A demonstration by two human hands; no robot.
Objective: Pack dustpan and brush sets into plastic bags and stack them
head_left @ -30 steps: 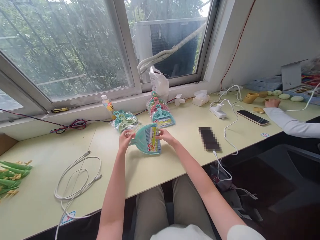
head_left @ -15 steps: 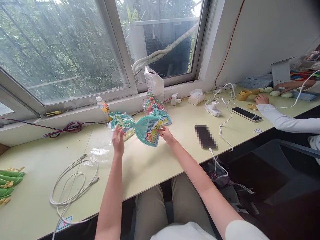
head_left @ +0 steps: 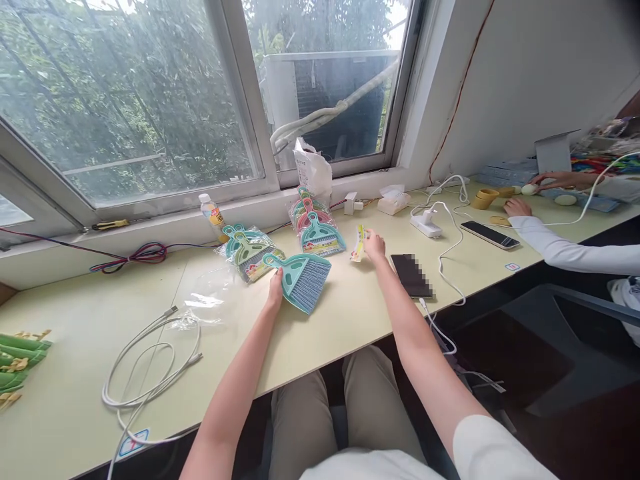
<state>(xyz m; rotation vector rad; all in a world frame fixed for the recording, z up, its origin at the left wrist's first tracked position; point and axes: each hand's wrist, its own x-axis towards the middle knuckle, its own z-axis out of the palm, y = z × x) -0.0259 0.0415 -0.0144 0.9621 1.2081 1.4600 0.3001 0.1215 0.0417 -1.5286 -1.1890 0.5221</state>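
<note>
My left hand (head_left: 276, 287) is closed on the handle side of a teal dustpan (head_left: 295, 268) with a grey-bristled brush (head_left: 310, 285) lying in it, above the table. To the right, my right hand (head_left: 374, 247) pinches a yellow label card (head_left: 359, 244), apart from the dustpan. Just behind my left hand lies a wrapped green dustpan set (head_left: 246, 250). Farther back, a wrapped teal set (head_left: 319, 235) rests in front of pink and green ones near the window.
A bottle (head_left: 213, 217) stands by the sill. Clear plastic (head_left: 205, 300) and a coiled white cable (head_left: 113, 367) lie left. Phones (head_left: 411, 275), a power strip (head_left: 426, 225) and yellow tape rolls (head_left: 485, 198) are right, near another person's hands (head_left: 517, 207).
The label card has come off the dustpan and moved right in my right hand. My left hand, open before, now holds the dustpan, which sits slightly lower with its bristles uncovered.
</note>
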